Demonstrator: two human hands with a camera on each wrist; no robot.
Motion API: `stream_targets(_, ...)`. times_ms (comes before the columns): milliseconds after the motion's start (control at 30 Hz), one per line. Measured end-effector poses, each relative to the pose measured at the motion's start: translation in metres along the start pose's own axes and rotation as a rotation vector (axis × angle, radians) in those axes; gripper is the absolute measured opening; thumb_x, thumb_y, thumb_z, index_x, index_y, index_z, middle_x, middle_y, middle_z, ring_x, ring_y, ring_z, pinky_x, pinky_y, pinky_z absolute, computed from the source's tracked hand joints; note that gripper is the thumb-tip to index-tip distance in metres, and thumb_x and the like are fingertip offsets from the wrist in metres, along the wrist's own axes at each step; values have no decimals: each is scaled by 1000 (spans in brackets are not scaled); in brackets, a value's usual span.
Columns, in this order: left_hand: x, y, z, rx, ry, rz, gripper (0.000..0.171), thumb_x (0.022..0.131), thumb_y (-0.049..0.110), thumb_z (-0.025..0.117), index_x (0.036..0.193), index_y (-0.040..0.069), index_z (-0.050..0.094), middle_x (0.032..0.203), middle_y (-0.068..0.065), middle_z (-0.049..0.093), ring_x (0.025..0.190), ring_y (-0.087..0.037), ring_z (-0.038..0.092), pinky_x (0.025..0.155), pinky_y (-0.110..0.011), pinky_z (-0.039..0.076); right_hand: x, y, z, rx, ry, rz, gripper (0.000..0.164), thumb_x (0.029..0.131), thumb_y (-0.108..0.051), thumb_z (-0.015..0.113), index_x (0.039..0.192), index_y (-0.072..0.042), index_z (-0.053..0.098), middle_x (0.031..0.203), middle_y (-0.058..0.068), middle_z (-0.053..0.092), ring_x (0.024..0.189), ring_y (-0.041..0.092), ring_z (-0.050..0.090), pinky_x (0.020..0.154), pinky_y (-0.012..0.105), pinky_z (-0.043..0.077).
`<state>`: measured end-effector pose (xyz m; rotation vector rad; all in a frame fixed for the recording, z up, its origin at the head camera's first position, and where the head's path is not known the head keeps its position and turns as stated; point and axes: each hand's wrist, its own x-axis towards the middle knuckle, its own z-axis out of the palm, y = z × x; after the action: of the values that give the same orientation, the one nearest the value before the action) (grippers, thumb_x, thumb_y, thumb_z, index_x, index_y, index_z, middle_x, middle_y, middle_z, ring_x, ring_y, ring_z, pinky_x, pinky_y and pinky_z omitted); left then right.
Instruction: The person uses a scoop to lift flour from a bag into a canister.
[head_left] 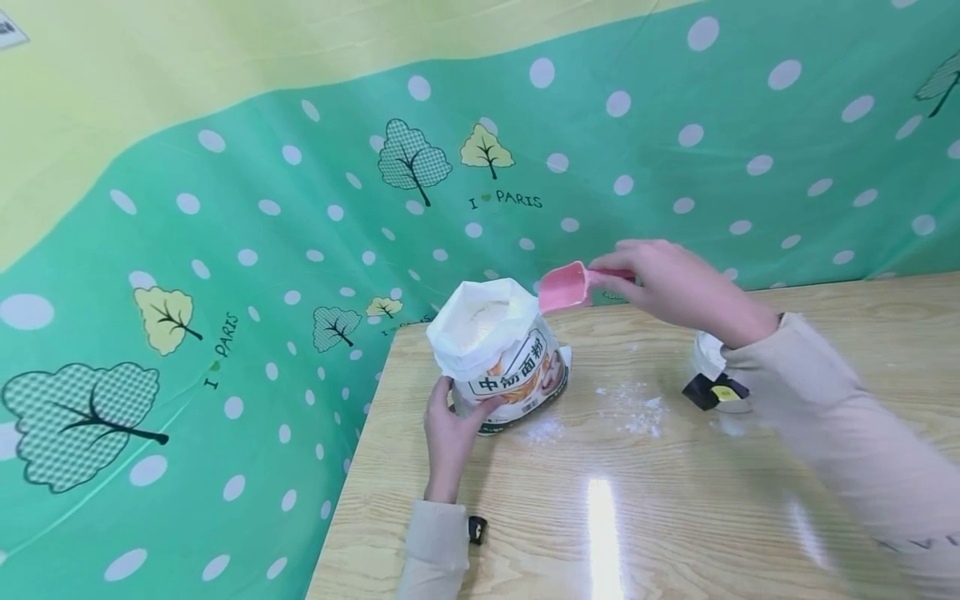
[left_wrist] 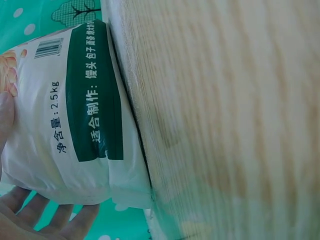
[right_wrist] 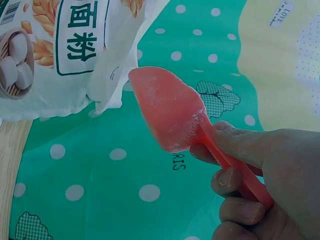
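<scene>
An open bag of flour stands on the left part of the table, its white top folded outward and pale flour visible inside. My left hand grips its near left side, thumb on the printed front and fingers around the edge; the left wrist view shows the fingers behind the bag. To the right of the bag's mouth and slightly above it, my right hand holds a pink scoop by the handle. White powder clings to the scoop, which looks otherwise bare, and to the right thumb.
Partly behind the right forearm is a container with white at its top and a black and yellow patch. Spilled flour dusts the wooden table. A small black object lies beside the left sleeve. A green patterned cloth hangs behind.
</scene>
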<state>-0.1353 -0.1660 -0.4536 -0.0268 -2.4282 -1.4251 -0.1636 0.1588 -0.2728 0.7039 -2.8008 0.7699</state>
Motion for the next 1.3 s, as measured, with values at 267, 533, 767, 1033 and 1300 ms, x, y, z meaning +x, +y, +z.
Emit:
stream_targets(267, 1, -1, -1, 5, -18, -15, 72, 67, 54, 85, 129, 31, 57, 129, 14, 61, 128, -12, 53, 114, -46, 38, 14, -12, 9, 28, -12, -32, 31, 100, -28, 60, 123, -9, 70, 93, 4, 67, 74, 19, 50, 64, 33, 43)
stream_targets(533, 1, -1, 0, 5, -16, -24, 71, 68, 56, 84, 129, 31, 57, 129, 15, 61, 127, -12, 53, 115, -44, 38, 34, -22, 20, 44, -40, -57, 31, 101, -28, 59, 122, -8, 70, 100, 6, 69, 82, 20, 58, 75, 38, 50)
stream_targets(767, 0, 2, 0, 2, -9, -24, 71, 68, 53, 85, 129, 29, 58, 128, 13, 62, 126, -13, 54, 114, -44, 39, 48, -28, 27, 62, -62, -82, 28, 100, -25, 61, 120, -8, 71, 102, 7, 70, 89, 21, 62, 83, 40, 52)
stream_targets(1033, -1, 2, -1, 2, -6, -21, 71, 68, 54, 85, 129, 29, 58, 127, 13, 63, 125, -13, 55, 114, -44, 38, 53, -35, 34, 27, -136, -104, 21, 99, -21, 62, 113, -12, 75, 95, 5, 69, 83, 20, 58, 78, 36, 53)
stream_targets(1300, -1, 1, -1, 5, 12, -7, 72, 67, 51, 87, 128, 26, 59, 127, 10, 64, 125, -15, 56, 113, -45, 39, 52, -42, 32, 62, -247, -121, 15, 98, -14, 63, 103, -12, 77, 88, 1, 72, 77, 16, 61, 77, 35, 56)
